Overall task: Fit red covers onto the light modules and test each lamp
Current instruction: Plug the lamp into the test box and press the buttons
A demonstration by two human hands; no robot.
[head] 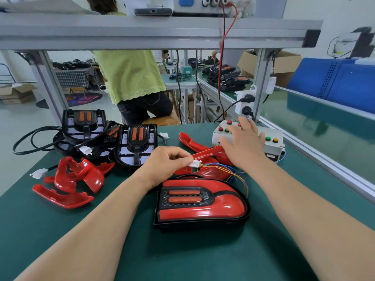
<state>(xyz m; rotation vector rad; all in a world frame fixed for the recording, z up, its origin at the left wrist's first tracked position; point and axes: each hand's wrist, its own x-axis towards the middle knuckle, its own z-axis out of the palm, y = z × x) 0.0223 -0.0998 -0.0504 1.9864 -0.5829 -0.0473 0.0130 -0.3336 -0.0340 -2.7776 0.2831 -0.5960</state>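
The left hand [164, 165] pinches a small white plastic plug [195, 163] with thin coloured wires. The right hand [242, 142] lies flat, fingers straight, on the white button box [272, 142].

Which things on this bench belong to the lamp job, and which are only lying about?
For the job: covered lamp, white connector pinched by the left hand, button box under the right hand, loose red covers, bare light modules.
Lying about: phone on the shelf, cardboard box, blue container.
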